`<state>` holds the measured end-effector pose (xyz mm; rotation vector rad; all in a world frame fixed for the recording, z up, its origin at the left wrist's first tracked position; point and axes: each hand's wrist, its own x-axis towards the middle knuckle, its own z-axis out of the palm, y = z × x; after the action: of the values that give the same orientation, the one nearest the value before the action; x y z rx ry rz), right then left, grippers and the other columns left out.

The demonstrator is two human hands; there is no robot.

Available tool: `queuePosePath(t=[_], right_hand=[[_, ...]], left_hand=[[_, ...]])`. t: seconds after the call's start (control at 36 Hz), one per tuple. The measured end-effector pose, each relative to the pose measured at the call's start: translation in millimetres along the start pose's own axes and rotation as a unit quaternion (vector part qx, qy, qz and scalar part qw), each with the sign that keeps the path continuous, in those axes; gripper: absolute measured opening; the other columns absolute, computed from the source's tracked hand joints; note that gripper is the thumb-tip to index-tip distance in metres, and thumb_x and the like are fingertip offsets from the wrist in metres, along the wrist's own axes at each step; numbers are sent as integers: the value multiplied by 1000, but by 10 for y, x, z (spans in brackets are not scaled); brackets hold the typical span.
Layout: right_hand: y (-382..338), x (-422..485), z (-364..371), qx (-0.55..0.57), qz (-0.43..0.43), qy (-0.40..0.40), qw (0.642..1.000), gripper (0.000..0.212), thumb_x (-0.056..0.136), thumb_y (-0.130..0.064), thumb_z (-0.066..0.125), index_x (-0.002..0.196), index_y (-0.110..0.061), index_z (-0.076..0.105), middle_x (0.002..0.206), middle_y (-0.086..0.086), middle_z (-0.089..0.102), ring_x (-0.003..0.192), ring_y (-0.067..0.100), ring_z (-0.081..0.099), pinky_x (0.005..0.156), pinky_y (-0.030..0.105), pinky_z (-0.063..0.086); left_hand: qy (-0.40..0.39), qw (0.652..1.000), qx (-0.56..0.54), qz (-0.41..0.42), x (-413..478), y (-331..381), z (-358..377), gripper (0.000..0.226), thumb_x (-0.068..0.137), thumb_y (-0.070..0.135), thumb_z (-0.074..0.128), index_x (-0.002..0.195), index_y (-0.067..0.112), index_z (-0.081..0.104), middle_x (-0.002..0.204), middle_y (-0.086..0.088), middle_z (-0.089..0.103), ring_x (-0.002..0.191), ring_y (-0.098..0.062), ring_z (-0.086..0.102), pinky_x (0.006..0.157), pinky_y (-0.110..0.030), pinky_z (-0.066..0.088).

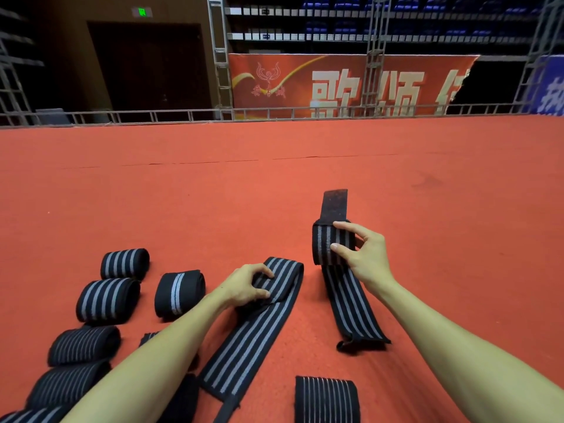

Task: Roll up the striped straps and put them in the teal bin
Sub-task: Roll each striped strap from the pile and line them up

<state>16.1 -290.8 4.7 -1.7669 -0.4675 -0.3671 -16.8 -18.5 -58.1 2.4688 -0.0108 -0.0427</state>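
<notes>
Underfoot, red carpet [274,184] runs back to a low metal rail [183,112]; a red banner [335,83] and dark tiers of blue seats [345,25] stand beyond it. Right hand [363,254] grips the half-rolled strap [331,245] between thumb and fingers, tail trailing on the carpet. Left hand [248,285] curls on the folded end of the flat strap [250,343] just beside it. Rolled straps [106,297] lie clustered at left.

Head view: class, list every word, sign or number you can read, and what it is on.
"歌颂": large white characters on the red banner; a third is cut off.
Small characters under its emblem: too blurred.
Green sign, top left: unreadable.
Blue banner: character cut off.
</notes>
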Motion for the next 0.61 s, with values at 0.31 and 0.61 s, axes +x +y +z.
queuePosePath(t=[0.31,0.61], right_hand=[[80,-48,0,-1,9,-1,1000,45,78,1,79,111,-28,71,114,-8,69,111,10,63,99,29,49],[122,-70,-34,1,21,1,1000,44,78,3,79,111,-26,72,113,-9,69,108,9,64,99,33,51]], left_hand=[[-72,995,70,19,5,-18,-70,42,88,34,73,124,36,53,126,4,56,110,-15,56,94,-30,45],[-98,991,95,16,45,18,-21,37,91,33,68,123,35,50,123,2,57,107,-17,57,97,-37,46]])
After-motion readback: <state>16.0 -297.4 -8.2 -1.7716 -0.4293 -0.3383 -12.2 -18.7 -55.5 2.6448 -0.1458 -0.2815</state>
